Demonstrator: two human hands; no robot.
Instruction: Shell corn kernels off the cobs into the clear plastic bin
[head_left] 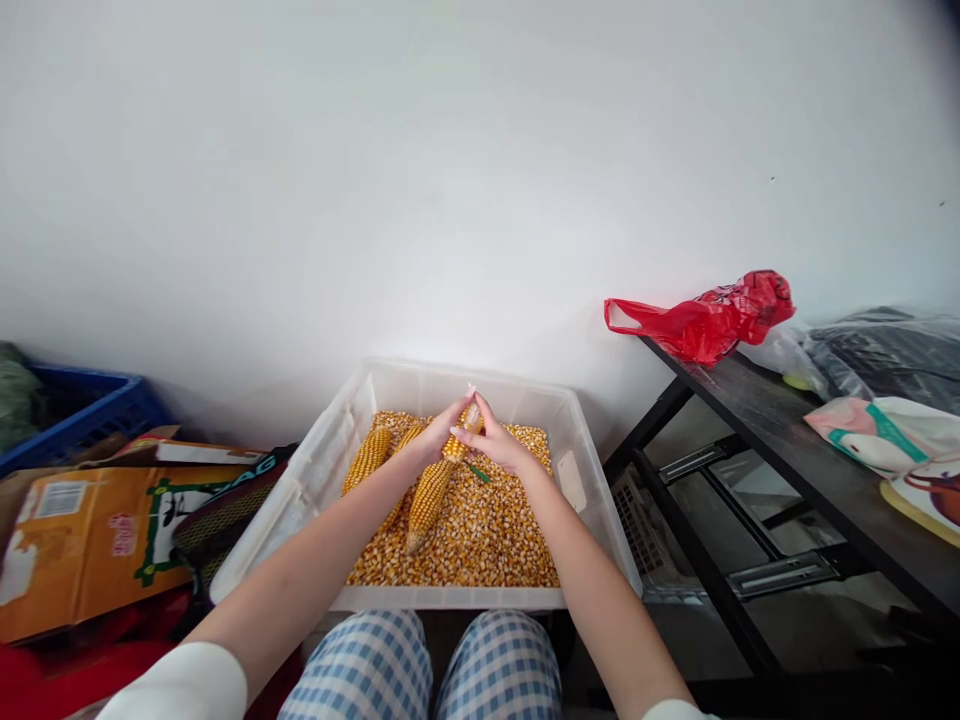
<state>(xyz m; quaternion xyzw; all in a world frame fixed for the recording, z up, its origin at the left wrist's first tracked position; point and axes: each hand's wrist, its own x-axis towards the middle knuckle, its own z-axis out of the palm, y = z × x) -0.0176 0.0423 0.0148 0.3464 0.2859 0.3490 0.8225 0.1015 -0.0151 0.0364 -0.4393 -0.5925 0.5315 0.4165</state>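
Both of my hands are closed around one corn cob (pixel 465 425), whose upper end is partly stripped of kernels. My left hand (pixel 440 432) grips its left side, and my right hand (pixel 493 438) wraps the right side, the fingertips meeting near its top. Below them a full yellow corn cob (pixel 430 505) lies on loose corn kernels (pixel 480 555). More unstripped corn cobs (pixel 367 460) rest at the left of the kernels. All this sits inside a translucent plastic bin (pixel 596 490). A small green object (pixel 478 474) lies on the kernels just under my right hand.
A black table (pixel 787 440) at the right carries a red plastic bag (pixel 709 315) and other bags. Left of the bin are an orange cardboard box (pixel 90 530), a black mesh bag (pixel 225 525) and a blue crate (pixel 90 415). A white wall (pixel 480 180) rises behind.
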